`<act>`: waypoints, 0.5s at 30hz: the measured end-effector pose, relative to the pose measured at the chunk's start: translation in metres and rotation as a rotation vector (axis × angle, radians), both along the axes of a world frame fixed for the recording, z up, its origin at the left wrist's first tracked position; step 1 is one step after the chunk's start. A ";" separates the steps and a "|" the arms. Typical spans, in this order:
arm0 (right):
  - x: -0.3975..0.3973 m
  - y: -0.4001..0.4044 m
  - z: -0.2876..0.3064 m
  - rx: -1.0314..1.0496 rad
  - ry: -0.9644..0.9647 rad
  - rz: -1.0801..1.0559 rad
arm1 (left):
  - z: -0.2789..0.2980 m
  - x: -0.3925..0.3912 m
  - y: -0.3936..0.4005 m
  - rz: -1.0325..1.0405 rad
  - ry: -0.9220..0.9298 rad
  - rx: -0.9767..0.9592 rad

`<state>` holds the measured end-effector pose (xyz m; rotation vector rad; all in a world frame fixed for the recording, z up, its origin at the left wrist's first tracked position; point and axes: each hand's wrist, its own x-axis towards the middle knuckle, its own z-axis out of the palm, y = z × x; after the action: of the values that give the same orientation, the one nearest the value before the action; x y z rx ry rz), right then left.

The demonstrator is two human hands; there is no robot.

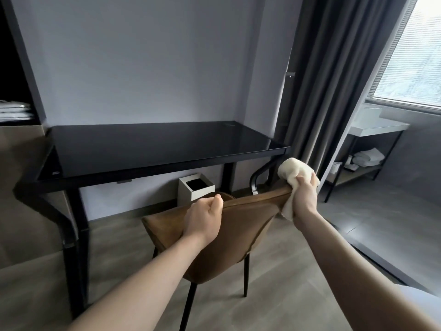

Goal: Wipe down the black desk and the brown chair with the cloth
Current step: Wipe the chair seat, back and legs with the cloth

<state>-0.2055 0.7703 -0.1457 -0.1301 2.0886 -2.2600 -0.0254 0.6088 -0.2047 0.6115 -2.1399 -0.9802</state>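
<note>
Both hands hide parts of the brown chair point(229, 235) backrest's top edge.

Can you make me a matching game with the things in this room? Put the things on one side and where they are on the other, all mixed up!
Things:
1. cloth
2. white bin
3. folded towels
4. left hand

Places:
A. on the floor under the black desk
B. on the low shelf by the window
C. holding the top of the brown chair
D. in the right hand, on the chair's top corner

Pairs: 1-D, 2-A, 3-B, 4-C
</note>
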 end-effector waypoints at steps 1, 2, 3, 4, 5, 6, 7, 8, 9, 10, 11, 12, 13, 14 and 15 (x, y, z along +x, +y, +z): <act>0.013 -0.002 -0.002 -0.020 -0.022 -0.027 | 0.003 0.002 0.001 -0.007 -0.007 0.008; 0.029 -0.005 -0.005 -0.049 -0.029 -0.051 | 0.006 0.004 0.002 -0.017 -0.014 0.019; 0.046 -0.010 -0.009 -0.069 -0.014 -0.071 | 0.007 0.005 0.002 -0.026 -0.025 0.033; 0.065 -0.016 -0.014 -0.076 0.002 -0.083 | 0.009 0.007 0.002 -0.036 -0.038 0.052; 0.083 -0.023 -0.019 -0.072 0.024 -0.094 | 0.011 0.008 0.002 -0.045 -0.052 0.074; 0.102 -0.030 -0.022 -0.073 0.047 -0.102 | 0.014 0.010 0.003 -0.054 -0.068 0.094; 0.120 -0.036 -0.025 -0.082 0.071 -0.096 | 0.017 0.011 0.003 -0.062 -0.084 0.114; 0.134 -0.041 -0.027 -0.087 0.081 -0.085 | 0.020 0.014 0.004 -0.067 -0.096 0.132; 0.145 -0.045 -0.029 -0.090 0.091 -0.070 | 0.022 0.018 0.004 -0.066 -0.099 0.140; 0.152 -0.047 -0.032 -0.086 0.097 -0.055 | 0.022 0.021 0.004 -0.065 -0.096 0.140; 0.156 -0.048 -0.033 -0.086 0.110 -0.047 | 0.022 0.024 0.004 -0.069 -0.088 0.141; 0.156 -0.046 -0.035 -0.087 0.121 -0.051 | 0.021 0.027 0.003 -0.074 -0.080 0.145; 0.151 -0.044 -0.037 -0.093 0.134 -0.059 | 0.020 0.029 0.003 -0.084 -0.077 0.151; 0.148 -0.042 -0.037 -0.106 0.140 -0.061 | 0.020 0.029 0.002 -0.093 -0.076 0.154; 0.141 -0.040 -0.036 -0.108 0.135 -0.070 | 0.019 0.028 0.001 -0.095 -0.078 0.158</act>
<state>-0.0644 0.7304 -0.1815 -0.2240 2.0635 -2.4716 0.0027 0.6097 -0.1859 0.6375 -2.1912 -1.2040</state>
